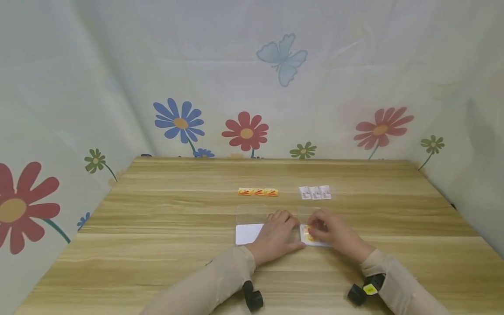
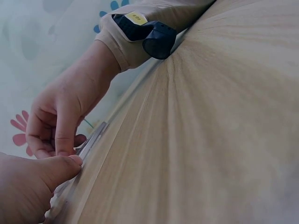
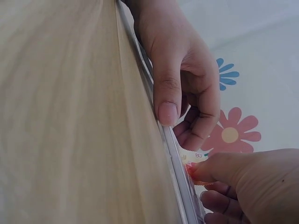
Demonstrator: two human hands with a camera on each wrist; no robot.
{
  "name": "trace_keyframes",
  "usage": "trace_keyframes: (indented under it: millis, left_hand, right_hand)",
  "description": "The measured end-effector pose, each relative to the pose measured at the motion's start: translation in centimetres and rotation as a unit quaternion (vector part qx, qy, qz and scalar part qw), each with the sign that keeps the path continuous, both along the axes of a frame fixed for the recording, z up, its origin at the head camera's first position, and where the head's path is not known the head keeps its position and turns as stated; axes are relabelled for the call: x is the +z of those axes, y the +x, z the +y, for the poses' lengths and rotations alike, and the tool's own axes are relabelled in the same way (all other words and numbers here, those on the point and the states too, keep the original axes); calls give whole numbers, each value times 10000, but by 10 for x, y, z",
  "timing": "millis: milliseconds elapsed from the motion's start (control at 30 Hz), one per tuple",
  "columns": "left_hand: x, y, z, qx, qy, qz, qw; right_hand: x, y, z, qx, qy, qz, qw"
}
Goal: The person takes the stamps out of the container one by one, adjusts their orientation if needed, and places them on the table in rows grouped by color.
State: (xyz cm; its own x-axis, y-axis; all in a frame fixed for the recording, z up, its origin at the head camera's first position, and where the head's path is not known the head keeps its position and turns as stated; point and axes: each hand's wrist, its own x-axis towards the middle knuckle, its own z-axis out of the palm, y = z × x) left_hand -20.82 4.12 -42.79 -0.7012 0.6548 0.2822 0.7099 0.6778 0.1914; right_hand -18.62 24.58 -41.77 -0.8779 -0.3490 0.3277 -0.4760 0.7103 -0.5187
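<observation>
Two flat cases with white bottoms and clear lids folded back lie side by side in the head view. My left hand (image 1: 277, 236) reaches across the left case (image 1: 243, 235) and grips the left end of the right case (image 1: 302, 239), thumb at its near edge. Over that right case, a yellow stamp (image 1: 308, 235) with red print shows under my right hand (image 1: 337, 232). In the right wrist view, the right thumb (image 3: 219, 169) lies on the red part of the stamp (image 3: 192, 157), pinching it at the case's surface; its scalloped edge sticks out.
Behind the cases lie a row of three yellow stamps (image 1: 257, 192) and a row of three pale stamps (image 1: 315, 193). The clear lid (image 1: 251, 213) of the left case lies toward the back. A flowered curtain (image 1: 220, 78) surrounds the wooden table (image 1: 165, 245).
</observation>
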Motion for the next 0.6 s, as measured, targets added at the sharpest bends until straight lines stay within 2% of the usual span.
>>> trace_keyframes:
  millis: [600]
  left_hand:
    - [-2,-2,0,37,-48,-46,10000]
  right_hand:
    - [10,2,-1,-143,-16,-254,9996]
